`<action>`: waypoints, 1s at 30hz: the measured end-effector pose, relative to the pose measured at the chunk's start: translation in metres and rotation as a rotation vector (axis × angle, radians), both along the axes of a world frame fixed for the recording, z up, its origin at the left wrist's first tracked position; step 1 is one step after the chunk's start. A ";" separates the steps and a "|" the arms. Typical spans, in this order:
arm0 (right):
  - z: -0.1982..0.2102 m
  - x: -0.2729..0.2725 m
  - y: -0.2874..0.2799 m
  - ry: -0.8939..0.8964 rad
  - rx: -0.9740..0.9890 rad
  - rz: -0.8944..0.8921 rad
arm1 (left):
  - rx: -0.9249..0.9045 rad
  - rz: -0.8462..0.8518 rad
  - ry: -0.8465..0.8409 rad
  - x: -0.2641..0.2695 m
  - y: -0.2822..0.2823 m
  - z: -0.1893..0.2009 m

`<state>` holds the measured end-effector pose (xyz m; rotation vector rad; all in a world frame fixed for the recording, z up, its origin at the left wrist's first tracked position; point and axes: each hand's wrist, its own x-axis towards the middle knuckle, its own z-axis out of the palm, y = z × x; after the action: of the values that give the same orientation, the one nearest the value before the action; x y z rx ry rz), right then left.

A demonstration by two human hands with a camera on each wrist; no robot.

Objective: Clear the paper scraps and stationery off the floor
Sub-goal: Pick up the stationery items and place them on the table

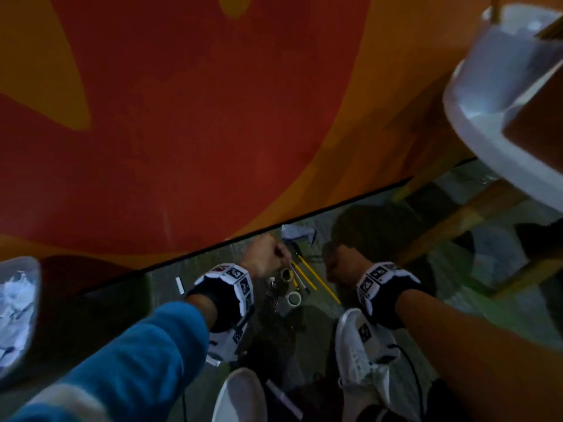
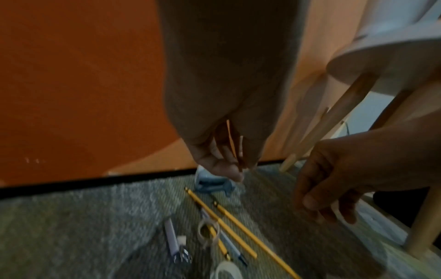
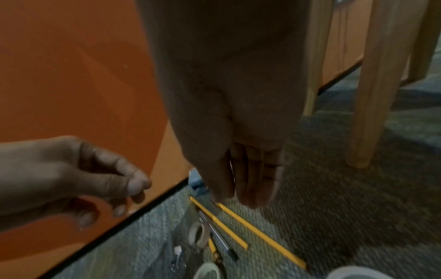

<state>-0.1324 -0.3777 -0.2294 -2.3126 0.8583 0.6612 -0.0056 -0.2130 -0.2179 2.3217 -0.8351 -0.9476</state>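
Note:
Stationery lies on the grey carpet by the wall: yellow pencils (image 1: 307, 274) (image 2: 229, 228) (image 3: 222, 224), a pen (image 3: 219, 237), two tape rolls (image 1: 286, 274) (image 2: 207, 232) (image 3: 198, 236), a white marker (image 2: 171, 237) and a binder clip (image 2: 185, 254). A blue-white paper scrap (image 1: 297, 233) (image 2: 212, 184) sits against the skirting. My left hand (image 1: 263, 257) (image 2: 222, 166) (image 3: 95, 179) hovers above the pencils' far ends, fingers curled, thumb meeting forefinger, nothing visible in it. My right hand (image 1: 336, 266) (image 2: 334, 181) (image 3: 250, 179) hangs just right of the pencils, fingers straight and pointing down, empty.
An orange and red wall (image 1: 182, 117) with black skirting runs along the left. A white stool (image 1: 487, 117) on wooden legs (image 3: 372, 113) stands at the right. A white bin (image 1: 15, 315) with crumpled paper is at far left. My white shoes (image 1: 362, 345) stand near the pile.

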 end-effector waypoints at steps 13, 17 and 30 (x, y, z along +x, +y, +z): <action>-0.138 0.017 -0.007 -0.019 -0.075 -0.159 | 0.043 0.447 0.293 -0.027 -0.067 -0.149; -0.144 0.024 -0.002 -0.056 -0.031 -0.157 | 0.107 0.419 0.332 -0.015 -0.081 -0.139; -0.091 0.030 -0.021 0.011 -0.011 -0.014 | 0.188 0.529 0.221 -0.015 -0.038 -0.131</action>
<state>-0.1024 -0.3991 -0.3201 -2.3125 0.8839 0.6653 -0.0202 -0.2512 -0.3490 2.3527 -0.0313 -1.0414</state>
